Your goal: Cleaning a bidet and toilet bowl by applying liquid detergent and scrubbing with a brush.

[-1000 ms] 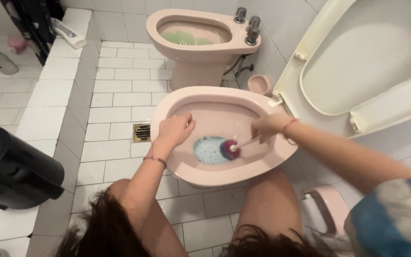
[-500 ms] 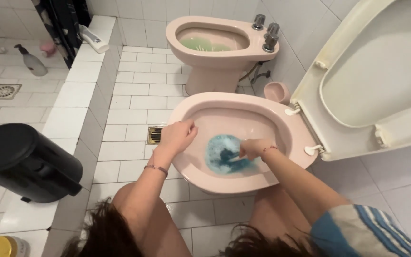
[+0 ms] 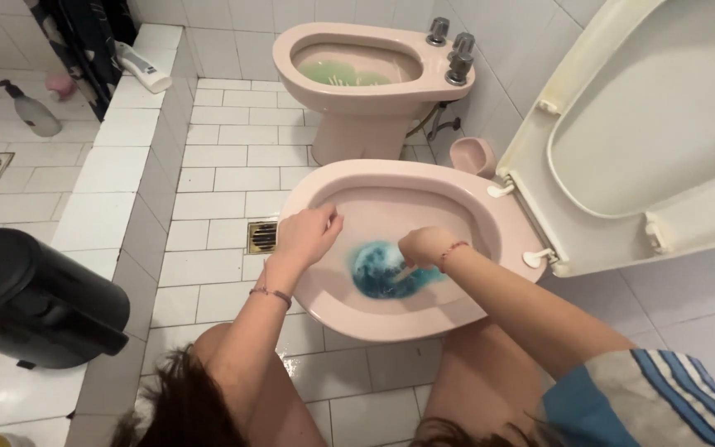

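here, right hand (image 3: 424, 245) gripping toilet brush (image 3: 399, 273) in pink toilet bowl (image 3: 473, 223), left hand (image 3: 306, 234) loosely curled on rim

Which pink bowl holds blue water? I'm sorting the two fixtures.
The near toilet bowl under both hands, its water blue and foamy; the far bidet holds green water.

Open bowl, crowded sides

The bowl (image 3: 457, 207) lies open from above, lid (image 3: 639, 116) raised at right; both hands (image 3: 308, 233) (image 3: 424, 245) fill its middle, a black bin (image 3: 35, 298) crowds the left ledge, and bare floor (image 3: 225, 165) separates it from the bidet (image 3: 366, 74)
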